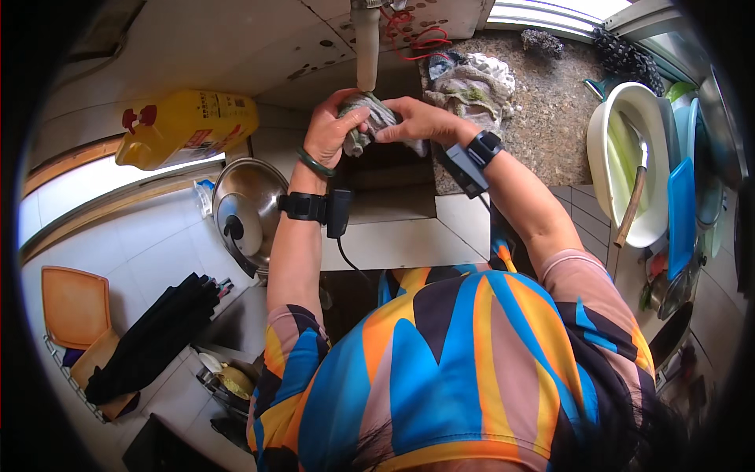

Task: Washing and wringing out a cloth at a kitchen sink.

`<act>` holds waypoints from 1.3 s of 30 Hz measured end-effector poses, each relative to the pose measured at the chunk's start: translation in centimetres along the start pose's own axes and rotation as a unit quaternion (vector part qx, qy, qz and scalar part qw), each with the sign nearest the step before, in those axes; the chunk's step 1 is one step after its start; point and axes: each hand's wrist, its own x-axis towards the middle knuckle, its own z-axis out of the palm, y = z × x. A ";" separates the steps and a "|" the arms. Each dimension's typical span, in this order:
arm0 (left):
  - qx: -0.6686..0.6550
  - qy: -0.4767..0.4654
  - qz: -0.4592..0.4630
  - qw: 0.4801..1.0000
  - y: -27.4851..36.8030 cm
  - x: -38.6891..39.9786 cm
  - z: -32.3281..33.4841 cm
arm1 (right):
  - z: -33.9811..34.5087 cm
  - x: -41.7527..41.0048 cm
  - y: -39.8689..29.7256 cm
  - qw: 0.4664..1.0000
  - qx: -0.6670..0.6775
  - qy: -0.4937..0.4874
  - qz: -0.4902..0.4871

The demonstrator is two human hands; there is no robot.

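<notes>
Both my hands hold a wet-looking grey cloth (384, 119) bunched up over a dark sink basin (386, 177), just under the end of a pale faucet pipe (367, 53). My left hand (333, 127), with a green bangle at the wrist, grips the cloth's left part, thumb on top. On its right side my right hand (422, 121) closes its fingers and thumb on the fabric. Whether water runs from the pipe I cannot tell. A heap of stained whitish cloths (472, 88) lies on the granite counter beside my right hand.
On the left stand a yellow plastic jug (191, 130) and a metal bowl (265, 177) with a glass lid inside. To the right, a white oval basin (598, 147) holds green vegetable pieces and a wooden-handled knife (631, 203). A tiled sink edge (407, 239) runs before my body.
</notes>
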 end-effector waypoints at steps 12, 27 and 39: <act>-0.066 0.065 -0.033 0.995 -1.5 -0.3 -2.1 | -0.6 0.3 -0.3 0.917 0.322 0.234 -0.001; -0.194 0.154 -0.090 0.965 -6.1 1.4 3.0 | 2.6 4.5 0.8 0.884 -0.126 0.450 0.023; -0.227 0.251 -0.066 0.939 -5.3 2.6 2.2 | 5.1 5.3 0.3 0.902 -0.075 0.419 -0.068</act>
